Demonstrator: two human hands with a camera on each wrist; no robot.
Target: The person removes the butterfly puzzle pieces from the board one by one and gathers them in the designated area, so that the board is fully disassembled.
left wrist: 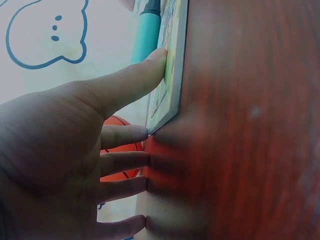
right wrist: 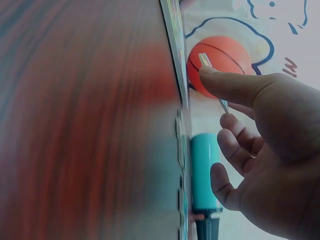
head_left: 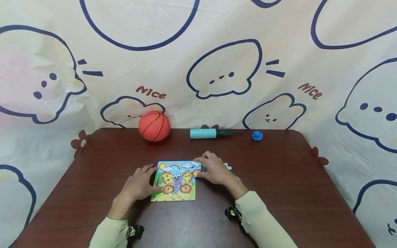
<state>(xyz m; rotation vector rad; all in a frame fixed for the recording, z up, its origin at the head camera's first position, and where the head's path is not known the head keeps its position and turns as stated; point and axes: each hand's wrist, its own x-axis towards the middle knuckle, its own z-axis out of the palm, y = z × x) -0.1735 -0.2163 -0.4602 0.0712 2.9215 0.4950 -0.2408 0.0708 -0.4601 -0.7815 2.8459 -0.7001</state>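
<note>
A butterfly jigsaw puzzle [head_left: 177, 182] in a flat board lies on the table in the head view. My left hand [head_left: 138, 184] is at its left side, thumb on the picture and fingers fairly straight along the edge. In the left wrist view, the index fingertip touches the board's corner. Above the board's upper right, my right hand [head_left: 214, 169] pinches a thin puzzle piece [right wrist: 204, 59] between thumb and fingers. The face of that piece is mostly hidden. Further loose pieces [head_left: 228, 166] lie right of the board, partly covered by the right hand.
Along the table's [head_left: 273, 193] far edge stand a small red basketball [head_left: 154, 126], a teal hand pump [head_left: 203, 133] and a small blue object [head_left: 256, 135]. Behind them hangs a printed cloth [head_left: 223, 110].
</note>
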